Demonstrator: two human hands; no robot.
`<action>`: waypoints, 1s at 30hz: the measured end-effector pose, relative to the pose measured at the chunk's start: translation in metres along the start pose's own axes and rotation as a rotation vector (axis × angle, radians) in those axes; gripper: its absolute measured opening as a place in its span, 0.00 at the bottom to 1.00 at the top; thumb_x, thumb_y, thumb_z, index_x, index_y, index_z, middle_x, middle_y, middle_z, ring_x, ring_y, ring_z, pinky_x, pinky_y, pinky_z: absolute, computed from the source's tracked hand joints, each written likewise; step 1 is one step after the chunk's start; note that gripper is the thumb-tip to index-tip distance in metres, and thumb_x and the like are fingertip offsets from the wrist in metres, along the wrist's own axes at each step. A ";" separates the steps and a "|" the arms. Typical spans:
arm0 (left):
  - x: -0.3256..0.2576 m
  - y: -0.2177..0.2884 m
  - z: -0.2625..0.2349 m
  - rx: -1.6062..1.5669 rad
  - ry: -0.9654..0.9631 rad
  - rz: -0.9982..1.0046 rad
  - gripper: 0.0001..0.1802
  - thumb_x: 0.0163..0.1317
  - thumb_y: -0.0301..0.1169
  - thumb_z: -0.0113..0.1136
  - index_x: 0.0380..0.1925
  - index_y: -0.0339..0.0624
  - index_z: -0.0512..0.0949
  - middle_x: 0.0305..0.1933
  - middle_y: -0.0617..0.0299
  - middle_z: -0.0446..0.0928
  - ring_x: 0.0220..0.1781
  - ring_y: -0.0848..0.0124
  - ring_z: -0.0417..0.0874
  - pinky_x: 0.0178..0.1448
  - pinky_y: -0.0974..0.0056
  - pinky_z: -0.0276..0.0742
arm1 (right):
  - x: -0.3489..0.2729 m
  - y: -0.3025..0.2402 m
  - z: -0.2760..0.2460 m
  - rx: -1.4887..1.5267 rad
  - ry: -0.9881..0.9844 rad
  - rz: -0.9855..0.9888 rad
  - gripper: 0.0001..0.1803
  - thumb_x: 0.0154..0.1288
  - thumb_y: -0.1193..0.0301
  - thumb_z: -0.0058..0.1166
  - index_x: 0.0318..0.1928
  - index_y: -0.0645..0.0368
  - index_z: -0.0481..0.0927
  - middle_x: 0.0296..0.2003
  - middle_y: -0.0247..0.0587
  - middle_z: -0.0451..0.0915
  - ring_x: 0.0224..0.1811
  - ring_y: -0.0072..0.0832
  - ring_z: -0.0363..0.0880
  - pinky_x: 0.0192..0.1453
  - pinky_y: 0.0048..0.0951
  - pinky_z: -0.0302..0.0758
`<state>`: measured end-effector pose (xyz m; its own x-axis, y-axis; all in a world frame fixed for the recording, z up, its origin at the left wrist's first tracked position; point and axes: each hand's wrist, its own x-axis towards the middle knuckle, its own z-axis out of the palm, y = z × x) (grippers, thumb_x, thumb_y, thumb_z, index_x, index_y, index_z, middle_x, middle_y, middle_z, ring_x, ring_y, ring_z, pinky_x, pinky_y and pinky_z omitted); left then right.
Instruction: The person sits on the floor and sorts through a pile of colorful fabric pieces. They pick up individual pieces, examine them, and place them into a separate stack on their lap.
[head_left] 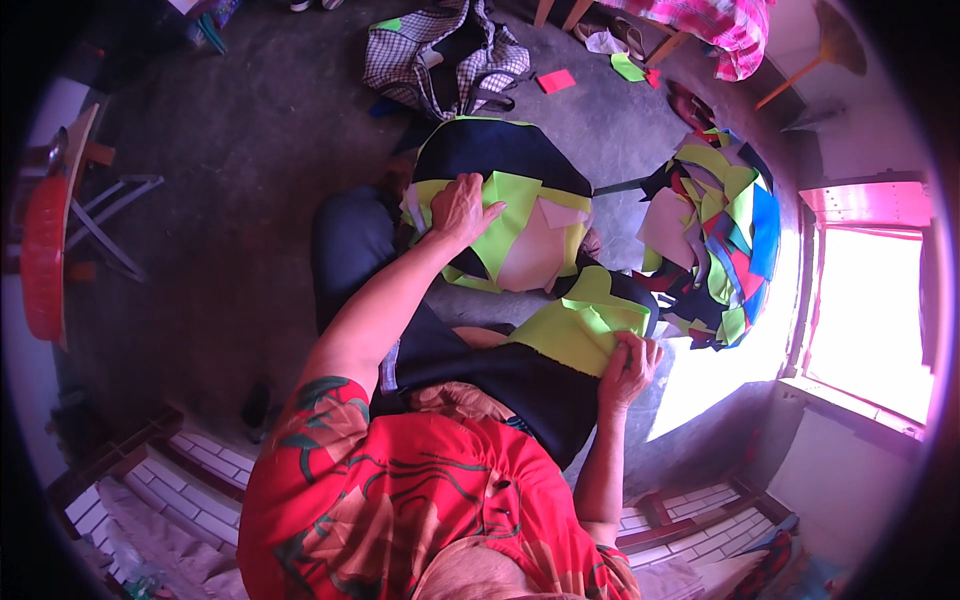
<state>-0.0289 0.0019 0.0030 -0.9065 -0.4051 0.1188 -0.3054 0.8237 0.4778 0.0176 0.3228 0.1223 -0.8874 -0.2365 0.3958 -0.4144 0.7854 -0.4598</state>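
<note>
My left hand (462, 212) rests on a rounded dark and lime bundle (500, 150), thumb spread apart from the fingers, at the edge of a loose lime-green fabric piece (515, 205). A pale pinkish-grey piece (530, 258) lies beside it on the bundle. Across my lap stretches a yellow-green and black cloth (560, 335); its right edge is pinched in my right hand (630, 368). Folded lime fabric (595, 300) lies on top of that cloth, close to my right fingers. The fingertips of my left hand are partly hidden.
At the right stands a tall heap of coloured fabric scraps (710, 230), near a bright window (868, 315). A checked bag (395, 60) lies open beyond the bundle. Scattered scraps, including a red one (556, 81), are on the floor. A red basin (43, 260) is at far left.
</note>
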 end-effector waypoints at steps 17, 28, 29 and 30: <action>0.031 -0.024 -0.002 -0.408 -0.087 -0.349 0.12 0.49 0.33 0.55 0.28 0.36 0.78 0.27 0.49 0.80 0.31 0.56 0.81 0.36 0.55 0.74 | -0.002 -0.003 0.003 0.011 -0.001 -0.032 0.05 0.54 0.80 0.49 0.31 0.58 0.77 0.29 0.38 0.76 0.33 0.36 0.70 0.45 0.35 0.65; -0.005 -0.077 -0.005 -1.117 0.031 -0.723 0.07 0.51 0.29 0.57 0.24 0.36 0.74 0.23 0.63 0.74 0.25 0.75 0.73 0.30 0.65 0.71 | -0.001 -0.005 0.003 0.032 -0.004 -0.021 0.06 0.53 0.81 0.49 0.31 0.58 0.77 0.29 0.38 0.76 0.34 0.36 0.70 0.45 0.34 0.65; -0.006 -0.080 -0.001 -1.176 0.030 -0.737 0.09 0.51 0.31 0.59 0.25 0.36 0.75 0.24 0.62 0.75 0.25 0.74 0.75 0.31 0.65 0.72 | -0.001 -0.006 0.002 0.036 -0.004 -0.021 0.06 0.54 0.81 0.49 0.31 0.58 0.77 0.29 0.38 0.76 0.34 0.36 0.70 0.45 0.34 0.65; -0.006 -0.084 0.002 -1.235 0.028 -0.751 0.10 0.52 0.33 0.61 0.25 0.36 0.75 0.25 0.61 0.77 0.26 0.73 0.76 0.31 0.64 0.73 | -0.001 -0.007 0.003 0.039 -0.004 -0.020 0.06 0.54 0.81 0.49 0.31 0.58 0.77 0.29 0.38 0.76 0.34 0.36 0.70 0.45 0.34 0.65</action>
<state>0.0018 -0.0639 -0.0391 -0.6379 -0.5991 -0.4840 -0.2426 -0.4401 0.8646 0.0207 0.3162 0.1231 -0.8797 -0.2545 0.4017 -0.4396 0.7575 -0.4826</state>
